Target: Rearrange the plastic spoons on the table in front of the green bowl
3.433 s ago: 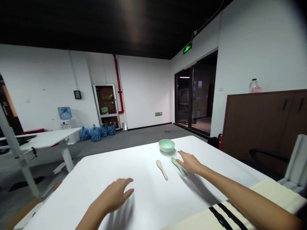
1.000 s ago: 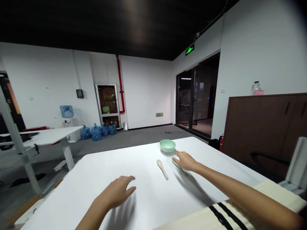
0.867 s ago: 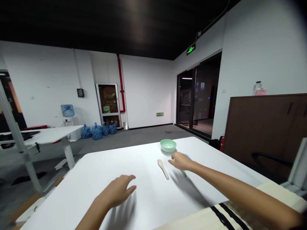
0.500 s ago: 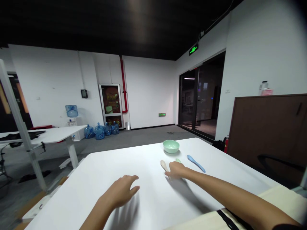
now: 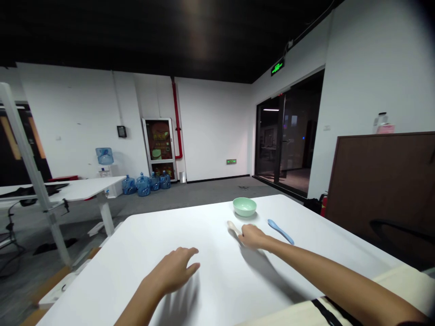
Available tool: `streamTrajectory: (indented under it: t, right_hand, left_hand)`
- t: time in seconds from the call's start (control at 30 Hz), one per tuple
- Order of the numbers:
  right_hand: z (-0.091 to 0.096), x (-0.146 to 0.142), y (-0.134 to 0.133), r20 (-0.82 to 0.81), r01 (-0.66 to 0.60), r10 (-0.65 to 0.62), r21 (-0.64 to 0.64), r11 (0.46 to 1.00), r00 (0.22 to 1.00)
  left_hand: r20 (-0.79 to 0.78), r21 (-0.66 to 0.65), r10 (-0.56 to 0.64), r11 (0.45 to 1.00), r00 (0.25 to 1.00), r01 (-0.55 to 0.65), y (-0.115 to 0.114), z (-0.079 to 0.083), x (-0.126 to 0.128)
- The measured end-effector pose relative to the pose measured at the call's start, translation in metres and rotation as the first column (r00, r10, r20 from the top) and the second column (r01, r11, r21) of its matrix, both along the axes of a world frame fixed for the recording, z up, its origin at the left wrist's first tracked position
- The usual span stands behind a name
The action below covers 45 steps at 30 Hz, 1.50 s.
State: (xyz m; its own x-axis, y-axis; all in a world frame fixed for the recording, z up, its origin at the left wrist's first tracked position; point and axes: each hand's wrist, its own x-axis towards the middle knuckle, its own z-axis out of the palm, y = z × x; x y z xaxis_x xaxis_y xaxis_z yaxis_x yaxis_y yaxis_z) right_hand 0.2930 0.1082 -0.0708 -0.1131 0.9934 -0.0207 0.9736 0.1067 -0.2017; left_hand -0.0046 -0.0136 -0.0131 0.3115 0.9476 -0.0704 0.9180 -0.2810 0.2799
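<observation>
My right hand [image 5: 254, 236] is closed on a beige spoon [image 5: 233, 226]; its bowl end sticks out to the left of my fingers, and most of the handle is hidden. A pale green bowl [image 5: 244, 207] stands just beyond that hand on the white table [image 5: 142, 240]. To the right lies a blue spoon [image 5: 280, 232], apart from my fingers. My left hand [image 5: 175, 270] hovers over the table's left part, thumb and fingers spread, holding nothing.
A cream cloth bag [image 5: 384, 285] with a black strap lies at the near right edge. Beyond the table's right side stands a brown cabinet [image 5: 380, 176]. Another white table [image 5: 91, 185] is at the left, with several blue water jugs [image 5: 143, 184] on the floor behind.
My right hand has closed around the beige spoon and shifted slightly up. The small green piece seen behind that hand is now hidden. My left hand has hardly moved.
</observation>
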Motion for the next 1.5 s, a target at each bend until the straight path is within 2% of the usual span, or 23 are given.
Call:
streamTrajectory:
  t: [0.07, 0.13, 0.23, 0.33, 0.5, 0.77, 0.97, 1.23, 1.5]
  right_hand:
    - [0.011, 0.007, 0.011, -0.012, -0.026, 0.027, 0.055, 0.998, 1.0]
    - [0.023, 0.016, 0.024, -0.007, 0.007, -0.006, 0.133, 0.991, 1.0]
    - [0.038, 0.03, 0.044, -0.001, 0.103, -0.106, 0.23, 0.968, 0.994]
    - [0.045, 0.043, 0.064, -0.022, 0.215, -0.217, 0.278, 0.936, 0.976]
    - [0.038, 0.054, 0.092, -0.069, 0.316, -0.31, 0.295, 0.902, 0.948]
    - [0.016, 0.057, 0.118, -0.053, 0.337, -0.335, 0.268, 0.902, 0.941]
    - [0.007, 0.057, 0.128, -0.048, 0.325, -0.324, 0.268, 0.907, 0.945]
    - [0.003, 0.057, 0.132, -0.069, 0.317, -0.309, 0.206, 0.926, 0.949]
    - [0.007, 0.055, 0.115, -0.065, 0.295, -0.287, 0.182, 0.938, 0.956]
  left_hand:
    - [0.011, 0.001, -0.003, 1.0, 1.0, 0.003, 0.001, -0.001, -0.001]
    - [0.022, -0.003, -0.002, 1.0, 1.0, 0.002, 0.001, -0.002, -0.002]
    - [0.02, -0.012, 0.009, 1.0, 1.0, -0.009, 0.001, -0.002, -0.002]
    - [0.011, -0.014, 0.018, 1.0, 1.0, -0.018, -0.001, 0.001, -0.001]
    - [0.004, -0.023, 0.021, 1.0, 1.0, -0.021, 0.0, 0.001, 0.0]
    - [-0.003, -0.047, 0.026, 0.999, 1.0, -0.026, 0.005, -0.001, 0.001]
    - [0.002, -0.073, 0.046, 0.996, 0.999, -0.045, 0.008, 0.0, 0.002]
    - [0.0, -0.085, 0.053, 0.995, 0.999, -0.053, 0.01, 0.0, 0.003]
    - [-0.008, -0.083, 0.053, 0.995, 0.999, -0.054, 0.008, 0.0, 0.003]
